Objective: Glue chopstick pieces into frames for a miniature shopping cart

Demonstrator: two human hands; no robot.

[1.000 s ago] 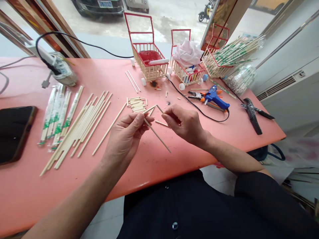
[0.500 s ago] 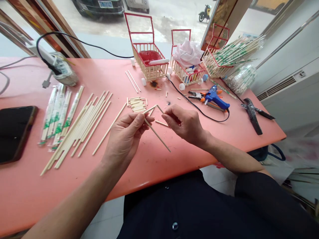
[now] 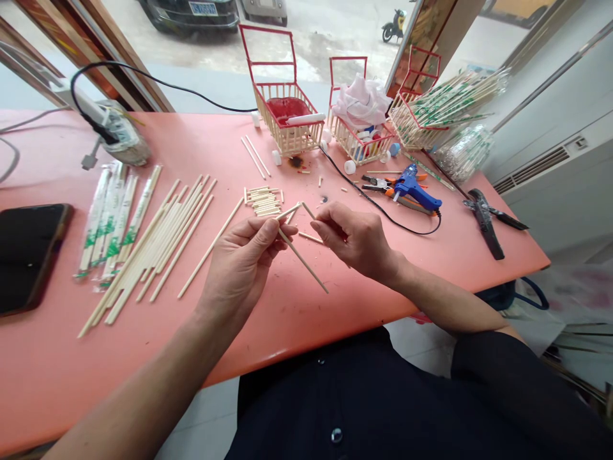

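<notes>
My left hand (image 3: 242,262) is closed, pinching a long thin wooden stick (image 3: 306,265) that slants down to the right, together with a short stick (image 3: 287,211) joined at its upper end. My right hand (image 3: 354,237) is closed too, its fingertips pinching another short stick (image 3: 308,210) that meets the first short one at a corner. Both hands hover just above the pink table (image 3: 297,306). A small pile of cut stick pieces (image 3: 262,199) lies right behind them.
Loose and wrapped chopsticks (image 3: 143,236) lie at left, beside a black phone (image 3: 26,252). Three stick-built carts (image 3: 287,121) stand at the back. A blue glue gun (image 3: 414,186), pliers (image 3: 378,184), its black cord (image 3: 383,214) and a black cutter (image 3: 486,220) lie at right.
</notes>
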